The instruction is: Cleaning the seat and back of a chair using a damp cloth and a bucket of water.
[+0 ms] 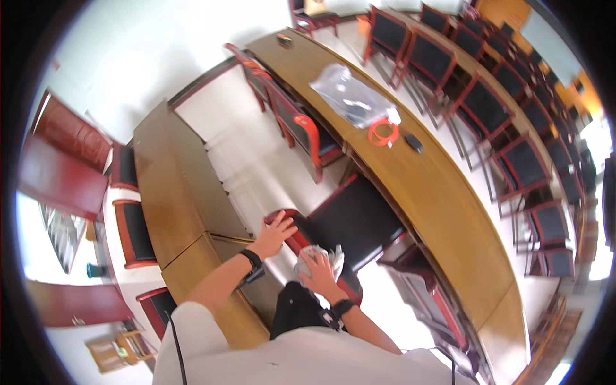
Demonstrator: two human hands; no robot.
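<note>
In front of me stands a chair with a black seat and a red wooden back rail. My left hand, with a black band at the wrist, has its fingers spread at the far end of that rail and appears to rest on it. A crumpled grey-white cloth lies under my right hand, whose fingers curl over it against the chair back. The palm side of that hand is hidden.
A long curved wooden desk to the right bears a clear plastic bag, an orange cable coil and a black mouse-like object. Another desk runs along the left. Rows of black-and-red chairs stand beyond.
</note>
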